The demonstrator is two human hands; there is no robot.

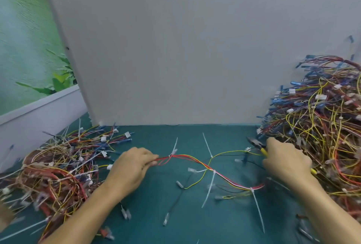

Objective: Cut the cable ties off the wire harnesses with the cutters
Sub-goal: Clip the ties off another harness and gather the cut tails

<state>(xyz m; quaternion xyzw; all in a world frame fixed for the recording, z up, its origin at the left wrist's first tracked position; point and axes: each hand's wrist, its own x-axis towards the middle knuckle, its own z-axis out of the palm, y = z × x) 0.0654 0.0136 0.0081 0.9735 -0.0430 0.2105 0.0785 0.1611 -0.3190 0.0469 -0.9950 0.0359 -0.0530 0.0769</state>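
Observation:
One wire harness point(197, 162) of red, yellow, white and black wires lies stretched across the green table point(160, 216). My left hand point(132, 163) pinches its left end. White cable ties sit on it: one point(173, 151) just right of my left fingers, one point(210, 154) at the middle, one point(212, 180) lower down, one point(256, 204) near the right end. My right hand point(285, 158) grips the yellow-handled cutters point(256, 145), whose dark jaws point up-left, away from the ties. I cannot tell whether that hand also holds a wire.
A tall heap of tangled harnesses point(322, 118) fills the right side, behind my right hand. A lower heap point(58, 165) lies at the left. A grey board point(185, 48) stands upright at the back. Loose terminals lie on the table near the front.

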